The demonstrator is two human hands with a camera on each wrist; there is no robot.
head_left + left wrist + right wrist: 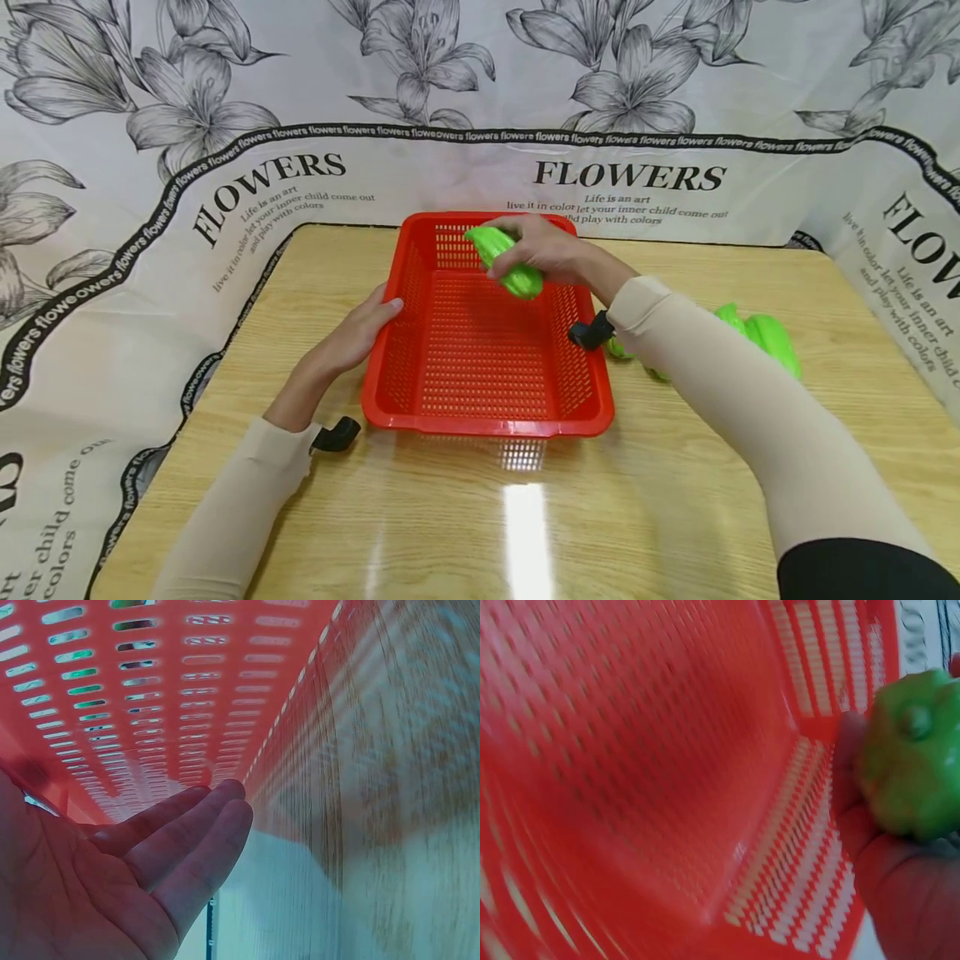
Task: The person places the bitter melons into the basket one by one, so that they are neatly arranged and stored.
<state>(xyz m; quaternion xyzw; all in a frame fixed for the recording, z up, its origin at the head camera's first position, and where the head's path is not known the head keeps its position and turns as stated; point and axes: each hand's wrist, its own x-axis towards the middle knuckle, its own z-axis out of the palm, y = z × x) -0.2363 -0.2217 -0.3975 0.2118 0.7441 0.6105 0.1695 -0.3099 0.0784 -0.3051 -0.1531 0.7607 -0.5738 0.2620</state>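
Observation:
A red plastic basket [487, 350] with slotted walls stands on the table. Above its far right part, my right hand [543, 246] grips a bright green bitter melon [517, 275]. The right wrist view shows the knobbed end of that bitter melon [911, 757] between the thumb and fingers. At the basket's left side, my left hand [360, 329] holds the rim, thumb on top. Its fingers [195, 855] extend outside and below, along the slotted wall [142, 697]. No item shows on the visible basket floor.
More green vegetables [772, 337] lie on the wooden table [450, 517] right of the basket, partly hidden behind my right sleeve [720, 392]. A flower-printed cloth [450, 175] hangs behind the table and along its sides.

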